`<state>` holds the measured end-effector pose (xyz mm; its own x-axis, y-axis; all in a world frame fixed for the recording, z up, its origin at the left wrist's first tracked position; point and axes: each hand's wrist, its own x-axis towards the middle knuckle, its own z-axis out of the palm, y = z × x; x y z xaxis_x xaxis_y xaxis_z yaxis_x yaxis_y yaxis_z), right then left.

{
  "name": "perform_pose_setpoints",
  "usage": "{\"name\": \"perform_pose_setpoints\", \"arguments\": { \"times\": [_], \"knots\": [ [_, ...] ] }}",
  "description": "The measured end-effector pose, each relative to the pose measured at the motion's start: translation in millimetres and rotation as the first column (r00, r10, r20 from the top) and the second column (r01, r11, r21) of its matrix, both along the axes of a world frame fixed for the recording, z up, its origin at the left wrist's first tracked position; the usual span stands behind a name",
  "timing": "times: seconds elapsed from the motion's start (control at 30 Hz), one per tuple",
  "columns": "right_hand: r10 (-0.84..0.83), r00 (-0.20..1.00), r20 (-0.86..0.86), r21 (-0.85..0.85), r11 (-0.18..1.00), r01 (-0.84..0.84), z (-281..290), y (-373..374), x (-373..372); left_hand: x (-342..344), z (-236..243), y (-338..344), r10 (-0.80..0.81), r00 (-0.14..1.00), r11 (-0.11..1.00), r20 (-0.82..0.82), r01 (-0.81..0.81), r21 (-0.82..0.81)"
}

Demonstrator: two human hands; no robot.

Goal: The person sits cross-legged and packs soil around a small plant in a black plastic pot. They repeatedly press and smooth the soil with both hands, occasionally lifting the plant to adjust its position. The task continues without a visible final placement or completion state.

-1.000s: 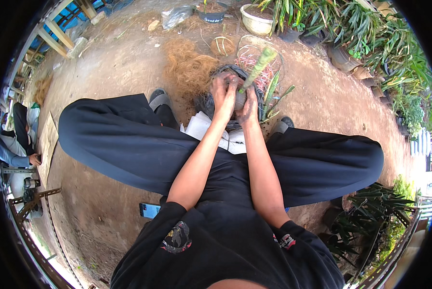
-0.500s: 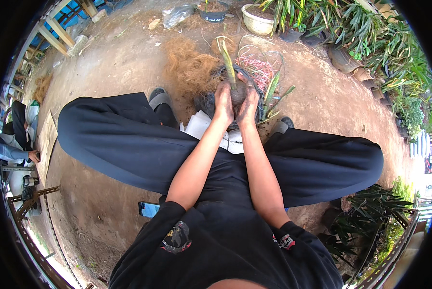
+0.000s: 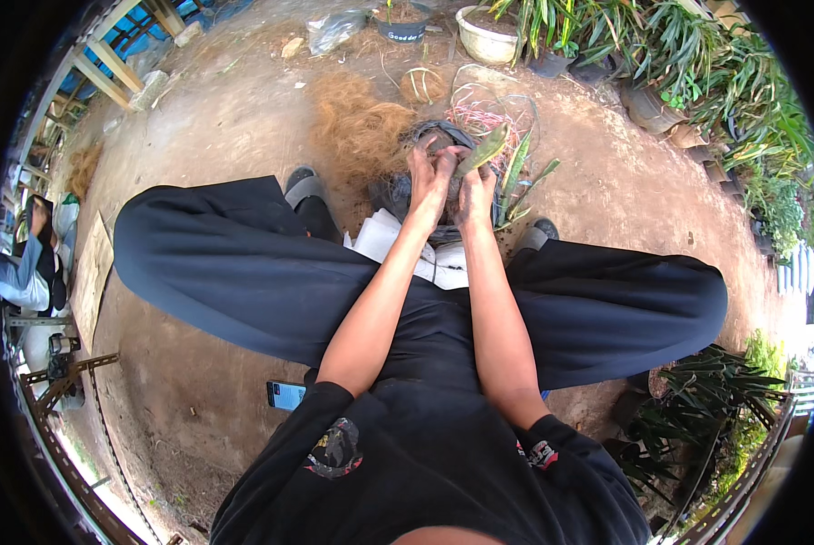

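Over a black plastic bag (image 3: 389, 195) on the ground between my feet, both hands are closed around the dark root ball of a snake plant. My left hand (image 3: 431, 173), soiled at the fingers, wraps its left side. My right hand (image 3: 476, 193) grips from the right, close to the base of the leaf. The green snake plant leaf (image 3: 487, 150) leans up and to the right. Most of the root ball hides behind my fingers. Beside my right hand lie more snake plant leaves (image 3: 515, 173).
Brown coconut-like fibre (image 3: 357, 123) is heaped left of the bag. Pink string (image 3: 488, 120) lies behind it, white sacking (image 3: 379, 234) in front. A white pot (image 3: 487, 38) and a dark pot (image 3: 401, 25) stand farther off. A phone (image 3: 286, 395) lies by my left leg; another person (image 3: 25, 268) sits far left.
The leaf has tipped from upright to leaning right. My hands have shifted from cupping both sides to fingers curled over the root ball. The other person's hand has risen off the board.
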<state>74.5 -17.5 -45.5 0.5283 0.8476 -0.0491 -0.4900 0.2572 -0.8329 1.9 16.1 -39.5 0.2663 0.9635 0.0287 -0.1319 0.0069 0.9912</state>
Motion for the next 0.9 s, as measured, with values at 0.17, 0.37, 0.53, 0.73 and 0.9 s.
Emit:
{"name": "perform_pose_setpoints", "arguments": {
  "times": [0.17, 0.37, 0.53, 0.73, 0.9],
  "knots": [
    [-0.012, 0.998, 0.067, 0.069, 0.998, 0.008, 17.8, 0.1, -2.4, -3.5, 5.7, 4.2, -0.115, 0.984, 0.932, 0.139, 0.059, 0.357],
    [0.006, 0.999, -0.054, 0.057, 0.998, -0.003, 23.9, -4.4, -0.7, -6.8, 14.1, 4.0, -0.174, 0.977, 0.896, 0.119, 0.107, 0.43],
    [-0.074, 0.996, 0.053, -0.125, 0.989, 0.08, 5.5, 1.3, 10.7, -4.4, 12.9, 3.9, 0.082, 0.997, 0.967, 0.0, -0.08, 0.244],
    [0.088, 0.856, 0.509, -0.6, 0.749, 0.28, -19.5, -5.5, 17.2, -13.5, -0.3, 23.8, 0.477, 0.866, 0.876, 0.15, -0.456, -0.155],
    [0.396, 0.562, 0.726, -0.633, 0.704, 0.323, -45.2, 0.7, 16.7, -14.1, -16.4, 30.0, 0.531, 0.827, 0.84, 0.185, -0.487, -0.238]
  ]
}}
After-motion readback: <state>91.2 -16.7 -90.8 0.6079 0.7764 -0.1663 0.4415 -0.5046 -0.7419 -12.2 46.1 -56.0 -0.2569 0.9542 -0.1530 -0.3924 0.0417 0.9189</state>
